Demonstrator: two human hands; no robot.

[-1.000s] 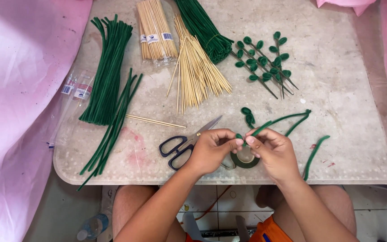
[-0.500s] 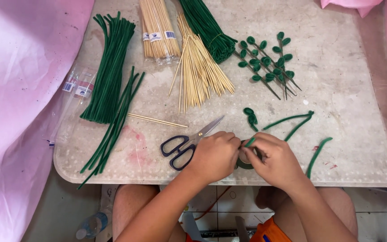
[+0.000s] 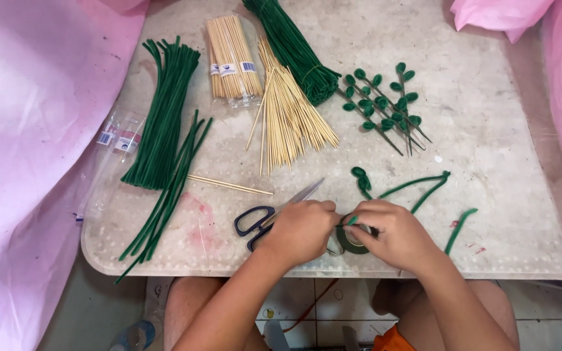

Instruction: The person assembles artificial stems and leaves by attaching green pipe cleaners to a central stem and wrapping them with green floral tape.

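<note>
My table (image 3: 502, 195) is pale, mottled grey with faint pink stains left of the scissors (image 3: 274, 218), whose handles are dark blue and blades silver. Above the scissors lie tan wooden skewers (image 3: 291, 120); left of them, dark green pipe cleaners (image 3: 164, 123). The tape roll (image 3: 352, 239) is green. Pink cloth (image 3: 27, 130) hangs beyond.
</note>
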